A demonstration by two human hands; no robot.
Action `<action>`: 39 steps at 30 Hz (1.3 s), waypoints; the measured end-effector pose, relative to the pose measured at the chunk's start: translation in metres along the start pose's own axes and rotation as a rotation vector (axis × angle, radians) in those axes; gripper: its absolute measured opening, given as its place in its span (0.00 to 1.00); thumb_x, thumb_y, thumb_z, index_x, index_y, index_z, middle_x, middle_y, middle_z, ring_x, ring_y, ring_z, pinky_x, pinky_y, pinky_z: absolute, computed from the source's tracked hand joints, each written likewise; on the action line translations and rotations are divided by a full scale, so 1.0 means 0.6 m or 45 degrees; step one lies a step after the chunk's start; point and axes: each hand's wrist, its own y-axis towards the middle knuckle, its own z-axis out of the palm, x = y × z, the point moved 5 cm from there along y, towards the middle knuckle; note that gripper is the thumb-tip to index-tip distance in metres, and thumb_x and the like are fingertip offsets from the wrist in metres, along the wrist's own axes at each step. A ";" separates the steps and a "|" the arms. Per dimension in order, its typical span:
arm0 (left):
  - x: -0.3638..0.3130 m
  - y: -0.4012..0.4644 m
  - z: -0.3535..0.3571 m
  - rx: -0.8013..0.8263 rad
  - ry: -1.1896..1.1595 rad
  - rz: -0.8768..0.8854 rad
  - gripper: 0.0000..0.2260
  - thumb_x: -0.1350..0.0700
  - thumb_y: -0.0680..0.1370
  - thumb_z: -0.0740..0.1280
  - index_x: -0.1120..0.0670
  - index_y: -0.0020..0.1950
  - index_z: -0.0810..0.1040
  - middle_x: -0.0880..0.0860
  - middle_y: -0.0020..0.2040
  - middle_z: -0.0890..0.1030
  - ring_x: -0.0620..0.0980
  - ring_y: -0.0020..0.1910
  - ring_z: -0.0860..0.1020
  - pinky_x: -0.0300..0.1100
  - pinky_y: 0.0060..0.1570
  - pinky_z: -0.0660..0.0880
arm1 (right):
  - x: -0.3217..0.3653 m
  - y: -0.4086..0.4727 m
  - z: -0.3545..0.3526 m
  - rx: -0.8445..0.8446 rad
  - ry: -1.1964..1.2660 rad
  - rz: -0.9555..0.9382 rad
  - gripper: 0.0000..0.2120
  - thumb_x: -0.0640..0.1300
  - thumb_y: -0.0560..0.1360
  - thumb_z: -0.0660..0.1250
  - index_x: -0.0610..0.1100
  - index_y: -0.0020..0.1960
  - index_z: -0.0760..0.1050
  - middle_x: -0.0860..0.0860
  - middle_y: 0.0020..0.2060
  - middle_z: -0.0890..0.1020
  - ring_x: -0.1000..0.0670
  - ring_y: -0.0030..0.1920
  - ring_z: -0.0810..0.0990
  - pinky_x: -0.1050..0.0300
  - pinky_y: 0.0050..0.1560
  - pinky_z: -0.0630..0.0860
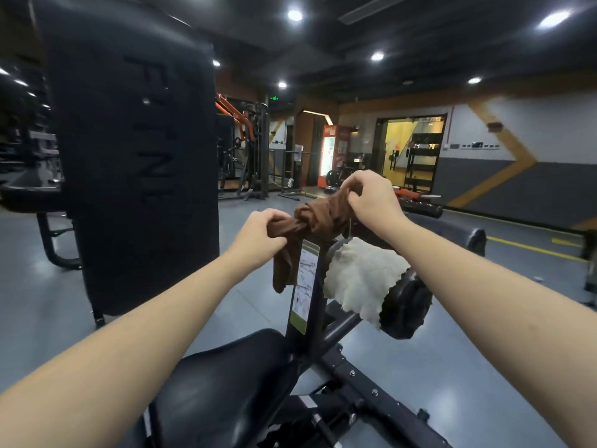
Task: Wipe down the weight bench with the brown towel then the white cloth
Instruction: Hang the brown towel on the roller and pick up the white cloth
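The brown towel is twisted and knotted over the top of the bench's upright post, one end hanging down the post's left side. My left hand grips its left end and my right hand pinches its right end, higher up. The white cloth is draped over a black foam roller pad just right of the post. The weight bench's black seat lies below my arms, and its tall black back pad stands upright at the left.
The bench's black steel frame with bolts runs to the lower right over a grey floor. Another padded bench sits behind my right arm. Racks and orange machines stand farther back, with a yellow floor line at the right.
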 end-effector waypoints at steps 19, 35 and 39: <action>0.095 0.017 0.205 0.513 0.161 -0.175 0.30 0.59 0.79 0.65 0.45 0.79 0.61 0.52 0.78 0.62 0.55 0.74 0.66 0.45 0.66 0.68 | -0.201 -0.002 0.070 0.521 -0.387 0.253 0.21 0.38 0.79 0.65 0.48 0.71 0.73 0.46 0.65 0.77 0.44 0.61 0.78 0.49 0.58 0.78; 0.010 0.075 0.236 0.364 -0.027 0.093 0.33 0.58 0.79 0.66 0.44 0.81 0.56 0.47 0.81 0.59 0.50 0.79 0.58 0.51 0.76 0.62 | -0.195 -0.051 0.066 0.783 -0.572 0.238 0.35 0.68 0.78 0.59 0.48 0.77 0.65 0.46 0.69 0.76 0.45 0.64 0.77 0.45 0.63 0.77; 0.016 0.076 0.225 0.210 0.198 0.106 0.30 0.48 0.78 0.67 0.42 0.79 0.62 0.49 0.77 0.64 0.53 0.74 0.65 0.50 0.68 0.69 | -0.192 -0.058 0.057 0.697 -0.576 0.235 0.35 0.69 0.76 0.61 0.48 0.74 0.66 0.48 0.64 0.77 0.47 0.58 0.78 0.45 0.58 0.79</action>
